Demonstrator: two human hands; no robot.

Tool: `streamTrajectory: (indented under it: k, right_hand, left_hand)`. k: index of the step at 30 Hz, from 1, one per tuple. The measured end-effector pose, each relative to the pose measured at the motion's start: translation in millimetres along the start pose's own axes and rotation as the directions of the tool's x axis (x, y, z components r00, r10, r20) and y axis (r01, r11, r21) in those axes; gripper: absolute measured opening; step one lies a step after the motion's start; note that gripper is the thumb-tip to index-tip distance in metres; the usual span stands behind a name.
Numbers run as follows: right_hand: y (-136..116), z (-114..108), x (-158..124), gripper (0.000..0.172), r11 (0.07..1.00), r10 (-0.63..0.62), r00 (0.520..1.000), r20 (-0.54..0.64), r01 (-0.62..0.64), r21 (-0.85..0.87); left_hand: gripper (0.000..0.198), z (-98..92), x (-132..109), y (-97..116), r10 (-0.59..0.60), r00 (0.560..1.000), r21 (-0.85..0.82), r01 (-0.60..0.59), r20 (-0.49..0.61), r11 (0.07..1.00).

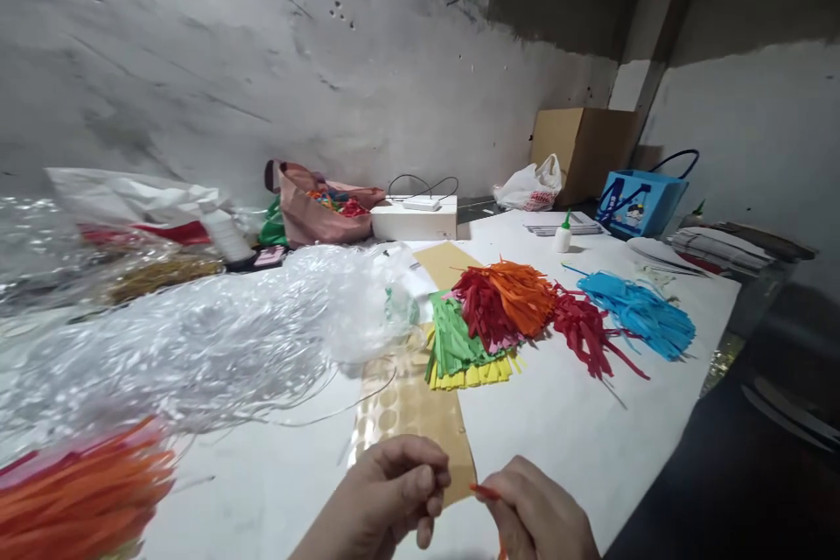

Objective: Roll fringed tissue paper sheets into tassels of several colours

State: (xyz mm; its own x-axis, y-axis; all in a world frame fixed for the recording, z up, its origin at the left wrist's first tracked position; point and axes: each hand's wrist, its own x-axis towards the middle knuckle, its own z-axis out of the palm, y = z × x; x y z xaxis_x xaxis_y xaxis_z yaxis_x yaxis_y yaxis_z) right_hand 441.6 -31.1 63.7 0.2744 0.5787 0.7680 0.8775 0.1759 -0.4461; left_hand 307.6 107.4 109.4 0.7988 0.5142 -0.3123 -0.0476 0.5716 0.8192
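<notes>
My right hand [535,512] pinches a small orange paper tassel [486,491] between thumb and fingers. Its twisted tip sticks out to the left, and a bit of orange shows below the hand. To the left, my left hand [394,490] has its fingers curled in and the thumb near the index finger. Whatever it may hold is too small to make out. The hands are apart, over the near end of a brown sheet with clear round stickers [407,407]. Beyond them lie fringed paper tassels in green [452,337], yellow [469,374], dark red [482,306] and orange [521,293].
Shiny white strips [197,332] cover the table's left side. Orange fringe [85,490] lies at the near left, blue fringe [636,311] at the right. Behind stand a glue bottle [563,238], a pink bag [321,214], a white box [415,220] and a blue bag [640,203].
</notes>
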Motion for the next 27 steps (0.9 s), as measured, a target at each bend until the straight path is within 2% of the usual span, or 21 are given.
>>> streamTrajectory:
  k: [3, 6, 11, 14, 16, 22, 25, 27]
  right_hand:
    - [-15.7, -7.0, 7.0, 0.027, 0.997, -0.063, 0.998, 0.021, 0.064, -0.051]
    - [-25.4, -10.9, 8.5, 0.029, 0.989, -0.121, 0.991, 0.061, 0.125, -0.080]
    - [-34.1, -15.1, 8.3, 0.025, 0.970, -0.205, 0.972, 0.118, 0.218, -0.106]
    - [-39.6, -18.9, 10.7, 0.026, 0.956, -0.242, 0.968, 0.072, 0.250, -0.151]
    - [-43.9, -22.6, 13.2, 0.029, 0.951, -0.251, 0.967, 0.052, 0.256, -0.171]
    - [-48.6, -28.9, 11.9, 0.040, 0.953, -0.267, 0.946, 0.184, 0.287, -0.096]
    - [-44.2, -22.8, 2.9, 0.041, 0.932, -0.317, 0.941, 0.120, 0.333, -0.142]
    - [-40.8, -17.3, -3.6, 0.043, 0.926, -0.341, 0.936, 0.081, 0.350, -0.140]
  left_hand:
    - [0.032, 4.0, -17.8, -11.9, 0.007, 0.999, -0.081, -0.003, 0.050, 0.997]
    - [0.032, 4.6, -28.3, -18.1, 0.048, 0.998, -0.085, -0.043, 0.048, 0.995]
    - [0.030, 5.7, -38.9, -28.2, 0.150, 0.989, -0.009, -0.150, 0.015, 0.989]
    - [0.026, 6.0, -44.3, -32.1, 0.257, 0.966, 0.082, -0.259, 0.033, 0.963]
    - [0.023, 5.6, -48.4, -33.2, 0.339, 0.938, 0.169, -0.345, 0.066, 0.923]
    - [0.019, 1.3, -58.4, -37.0, 0.487, 0.844, 0.422, -0.534, 0.224, 0.732]
    - [0.018, -2.2, -60.2, -42.2, 0.517, 0.818, 0.482, -0.570, 0.253, 0.666]
    - [0.018, -4.0, -61.0, -45.7, 0.503, 0.823, 0.493, -0.563, 0.263, 0.664]
